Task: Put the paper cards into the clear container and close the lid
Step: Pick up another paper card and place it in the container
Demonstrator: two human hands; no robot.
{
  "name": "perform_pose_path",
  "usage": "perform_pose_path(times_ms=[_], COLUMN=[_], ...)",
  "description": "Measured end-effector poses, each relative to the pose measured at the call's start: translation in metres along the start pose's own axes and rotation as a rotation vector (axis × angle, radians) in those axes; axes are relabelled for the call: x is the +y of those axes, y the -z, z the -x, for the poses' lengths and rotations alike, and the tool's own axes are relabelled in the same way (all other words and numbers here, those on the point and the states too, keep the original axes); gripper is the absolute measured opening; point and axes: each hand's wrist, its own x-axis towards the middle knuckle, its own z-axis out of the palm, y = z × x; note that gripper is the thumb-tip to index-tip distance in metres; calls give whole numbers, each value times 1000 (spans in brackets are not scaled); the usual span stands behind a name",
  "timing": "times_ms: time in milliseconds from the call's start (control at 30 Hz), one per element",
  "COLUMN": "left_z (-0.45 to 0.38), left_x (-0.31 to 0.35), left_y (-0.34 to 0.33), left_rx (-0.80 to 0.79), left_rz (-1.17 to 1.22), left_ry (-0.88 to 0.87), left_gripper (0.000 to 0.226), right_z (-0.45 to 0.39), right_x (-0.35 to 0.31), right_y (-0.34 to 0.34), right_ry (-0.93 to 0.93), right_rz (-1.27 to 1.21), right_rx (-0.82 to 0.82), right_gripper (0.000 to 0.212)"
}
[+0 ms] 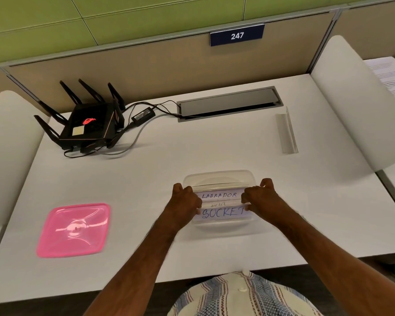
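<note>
A: Where are the cards (221,204) now?

B: We hold them over the open container (218,179), which stands near the front edge of the tabletop (214,144), a little right of its middle. Their long axis runs left to right, the same way as the long side of the container. We read "LABRADOR" on the far card and "SOCKET" on the near one; a third one between them is upside down.

A: And how do we hold them?

B: Our left hand (186,200) pinches the left ends and our right hand (259,197) pinches the right ends, with the fingers curled around the edges. Whether the cards already touch the bottom, we cannot tell.

A: Then where is the lid (74,228)?

B: It is the pink one. It lies flat near the front-left corner, well apart from the container and to the left of both hands. Our left hand is nearer to it.

A: So the next move depends on this?

B: We think yes. After we release the cards, the left hand probably should go to the left for the lid and bring it back over the container. The router (87,124) at the far-left part is not in this way.
</note>
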Motion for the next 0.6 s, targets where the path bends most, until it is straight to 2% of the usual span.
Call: perform_pose_path(times_ms=[167,400,500,600], left_z=[-1,-2,-5,-7], left_x=[2,4,6,7], left_y=[2,11,16,24], left_rx=[18,26,61,133], left_rz=[-34,-45,-42,8], left_ry=[-19,-21,-32,-41], left_gripper=[8,9,11,12], right_z=[0,-5,-4,-3], right_x=[-3,-3,-4,-3], right_y=[0,-1,1,5], right_ry=[17,42,46,37], right_rz=[73,180,199,76], right_rx=[-48,47,19,38], right_gripper=[29,32,17,11])
